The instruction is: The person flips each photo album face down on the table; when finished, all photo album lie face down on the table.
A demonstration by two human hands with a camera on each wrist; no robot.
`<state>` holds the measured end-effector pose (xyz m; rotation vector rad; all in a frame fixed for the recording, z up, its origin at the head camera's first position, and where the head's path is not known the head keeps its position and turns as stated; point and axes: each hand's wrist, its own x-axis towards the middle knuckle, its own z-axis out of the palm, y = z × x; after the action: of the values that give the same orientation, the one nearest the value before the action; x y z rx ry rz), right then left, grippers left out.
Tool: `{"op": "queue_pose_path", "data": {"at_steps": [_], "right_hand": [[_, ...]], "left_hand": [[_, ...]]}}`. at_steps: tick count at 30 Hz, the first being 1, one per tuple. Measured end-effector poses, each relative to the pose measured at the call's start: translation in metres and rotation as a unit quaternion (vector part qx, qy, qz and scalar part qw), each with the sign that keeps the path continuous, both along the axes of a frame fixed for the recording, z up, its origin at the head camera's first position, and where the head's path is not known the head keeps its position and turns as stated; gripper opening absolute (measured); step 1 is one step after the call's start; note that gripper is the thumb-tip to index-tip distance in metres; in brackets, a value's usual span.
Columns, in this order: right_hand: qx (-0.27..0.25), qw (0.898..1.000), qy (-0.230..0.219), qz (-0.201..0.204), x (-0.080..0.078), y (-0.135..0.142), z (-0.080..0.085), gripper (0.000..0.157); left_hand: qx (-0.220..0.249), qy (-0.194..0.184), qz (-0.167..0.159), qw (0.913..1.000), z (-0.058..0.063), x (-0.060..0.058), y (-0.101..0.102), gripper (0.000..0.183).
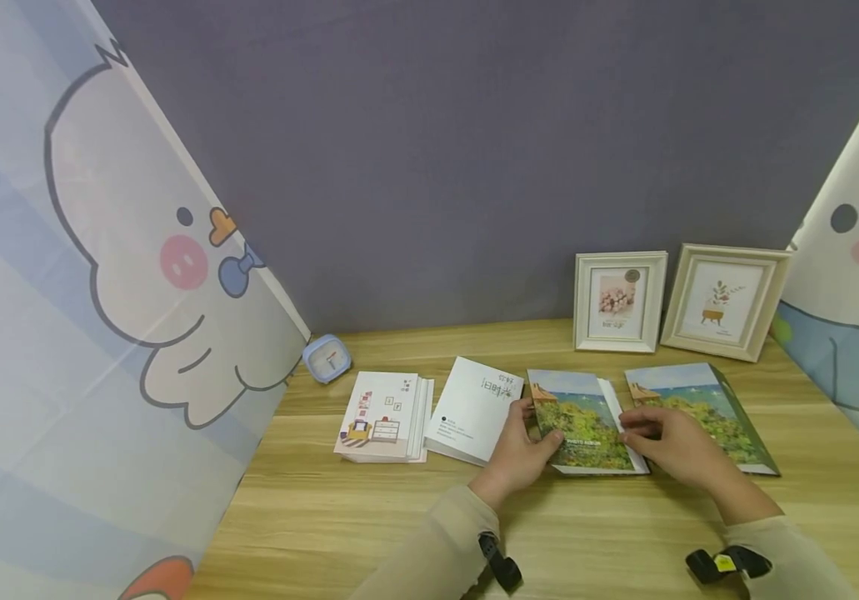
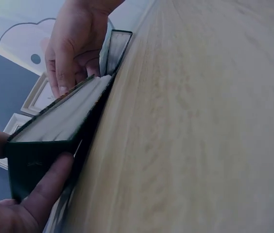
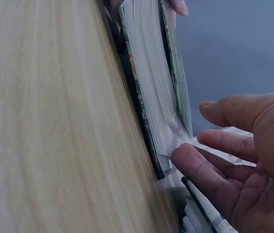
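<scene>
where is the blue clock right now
In the head view, the blue clock sits at the far left corner of the table, behind and left of the white book with the room drawing.

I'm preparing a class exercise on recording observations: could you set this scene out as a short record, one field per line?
Surface: wooden table
Left grip: holds the photo album at its spine side
Right grip: fingers at that album's page-edge side
Right of album: matching album
Left of album: white book, then furniture-print book
Far left: small clock
Back right: white frame, cream frame
</scene>
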<state>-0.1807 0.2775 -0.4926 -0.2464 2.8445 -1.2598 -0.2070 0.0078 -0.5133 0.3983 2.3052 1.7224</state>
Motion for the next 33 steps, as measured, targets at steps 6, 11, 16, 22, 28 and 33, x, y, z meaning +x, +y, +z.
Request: {"op": "queue_pose_path", "data": {"at_steps": [6,11,16,22,28,33], "right_hand": [[-0.008,1.0,0.007,0.0,0.0003,0.0,-0.0004,0.037],[-0.009,1.0,0.005,0.0,-0.0002,0.0019,-0.0018,0.037],[-0.014,1.0,-0.003,-0.001,0.0002,0.0035,-0.0007,0.039],[-0.018,1.0,-0.012,-0.011,-0.0013,0.0052,-0.0008,0.039],[-0.037,0.999,-0.027,-0.013,-0.0024,0.0061,-0.0031,0.04],[-0.075,0.996,-0.049,-0.013,-0.0029,0.0057,-0.0045,0.042]], "left_hand": [[0.005,-0.004,-0.003,1.0,-0.0033,0.0015,0.0023,0.073],[-0.015,-0.013,0.012,0.9997,-0.0011,0.0034,0.002,0.075],[-0.002,-0.018,0.023,0.9996,-0.0009,0.0042,0.0026,0.074],[0.021,-0.009,0.033,0.9992,-0.0016,0.0033,0.0031,0.073],[0.029,-0.004,0.034,0.999,-0.0015,0.0024,0.0018,0.072],[0.04,-0.003,0.027,0.9988,-0.0002,0.002,0.0008,0.071]]}}
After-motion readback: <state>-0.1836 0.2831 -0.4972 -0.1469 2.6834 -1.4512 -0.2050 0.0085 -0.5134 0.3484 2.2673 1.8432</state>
